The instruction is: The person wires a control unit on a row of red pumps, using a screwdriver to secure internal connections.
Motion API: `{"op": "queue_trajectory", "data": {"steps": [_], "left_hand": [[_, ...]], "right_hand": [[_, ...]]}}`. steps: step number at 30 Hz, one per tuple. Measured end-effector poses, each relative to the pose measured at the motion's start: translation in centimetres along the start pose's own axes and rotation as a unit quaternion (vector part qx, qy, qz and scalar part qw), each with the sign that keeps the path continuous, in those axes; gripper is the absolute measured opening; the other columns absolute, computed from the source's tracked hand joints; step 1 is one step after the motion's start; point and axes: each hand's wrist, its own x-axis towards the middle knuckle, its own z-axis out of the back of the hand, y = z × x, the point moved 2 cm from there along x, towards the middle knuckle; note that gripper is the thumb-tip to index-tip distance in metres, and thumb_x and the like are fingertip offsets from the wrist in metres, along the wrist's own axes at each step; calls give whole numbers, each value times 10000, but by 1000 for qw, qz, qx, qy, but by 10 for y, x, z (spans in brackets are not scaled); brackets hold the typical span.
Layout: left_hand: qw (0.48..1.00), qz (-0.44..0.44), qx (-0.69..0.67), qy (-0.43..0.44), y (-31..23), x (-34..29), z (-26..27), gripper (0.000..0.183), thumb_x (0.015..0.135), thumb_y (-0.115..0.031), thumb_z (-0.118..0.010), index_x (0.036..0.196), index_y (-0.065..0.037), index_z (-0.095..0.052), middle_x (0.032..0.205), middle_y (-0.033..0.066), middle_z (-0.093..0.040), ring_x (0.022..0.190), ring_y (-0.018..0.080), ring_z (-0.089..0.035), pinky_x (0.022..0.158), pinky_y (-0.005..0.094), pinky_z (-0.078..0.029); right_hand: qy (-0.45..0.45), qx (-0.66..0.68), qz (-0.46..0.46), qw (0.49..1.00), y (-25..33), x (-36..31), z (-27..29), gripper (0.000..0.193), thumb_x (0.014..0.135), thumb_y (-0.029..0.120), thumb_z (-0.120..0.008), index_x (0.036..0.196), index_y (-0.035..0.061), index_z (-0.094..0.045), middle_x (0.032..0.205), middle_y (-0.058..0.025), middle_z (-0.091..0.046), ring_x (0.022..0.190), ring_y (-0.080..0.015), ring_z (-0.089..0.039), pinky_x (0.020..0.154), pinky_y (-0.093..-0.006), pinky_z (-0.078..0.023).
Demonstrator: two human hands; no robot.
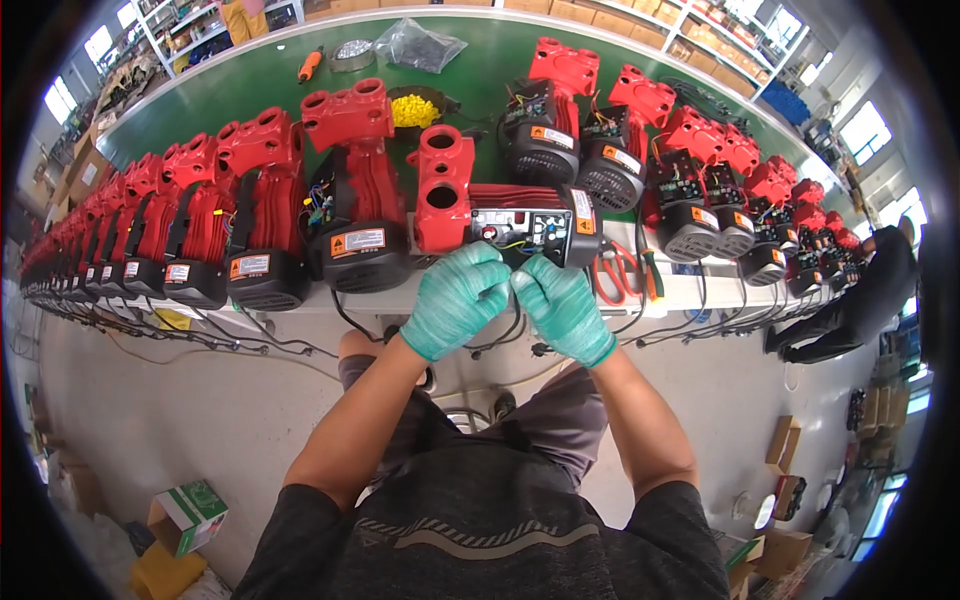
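A red and black pump point(443, 190) lies on its side on the bench in front of me, its control box open. Inside the box a circuit board point(548, 232) and some wires show. My left hand point(458, 302), in a green knit glove, is closed at the box's near edge, fingertips pinched together. Close beside it my right hand point(563, 310), gloved alike, is closed too, its thumb and fingers pressed together. Thin dark wires run near the fingertips, but what either hand pinches is hidden. A black cable point(500, 338) hangs below the hands.
Red pumps line the bench point(230, 75) on both sides. Red-handled pliers point(612, 278) and a screwdriver point(652, 275) lie right of my hands. Behind the pump stand a bowl of yellow caps point(414, 110), an orange tool point(311, 65) and a plastic bag point(420, 45). Another person point(865, 290) is at right.
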Motion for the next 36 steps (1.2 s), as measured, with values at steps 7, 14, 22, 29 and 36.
{"op": "queue_trajectory", "data": {"steps": [7,14,22,29,36], "left_hand": [[1000,-5,-9,-4,-2,1,4,114,794,-63,-773,903,-92,-750,952,53,-671,687,237,-637,647,370,-541],[1000,-3,-20,2,-6,0,4,126,799,-47,-755,918,-87,-746,948,62,-659,709,250,-642,653,377,-539],[1000,11,-9,-2,-6,0,4,99,805,-69,-754,899,-97,-739,935,49,-653,703,251,-643,644,376,-539],[1000,11,-23,8,-6,1,3,111,794,-47,-758,890,-93,-725,924,48,-645,701,245,-631,635,379,-521],[1000,3,-18,4,-7,1,4,110,787,-52,-760,885,-86,-723,936,50,-643,705,243,-629,648,374,-524]], "right_hand": [[-55,76,-56,994,1,-3,-14,222,1047,175,-630,928,-10,-665,677,-187,-613,557,-334,-582,552,-414,-472],[-68,121,-136,981,4,-6,-15,290,1064,213,-613,890,-13,-661,658,-182,-619,575,-350,-610,576,-442,-488],[-19,-75,50,996,4,-6,0,156,1013,198,-657,1079,61,-621,853,-191,-676,775,-419,-684,680,-480,-548],[34,-60,36,997,3,3,4,197,1034,224,-626,972,39,-596,775,-226,-637,739,-463,-649,640,-533,-518],[14,25,12,1000,1,3,1,208,1043,205,-601,955,19,-625,789,-251,-631,725,-475,-620,634,-515,-503]]}}
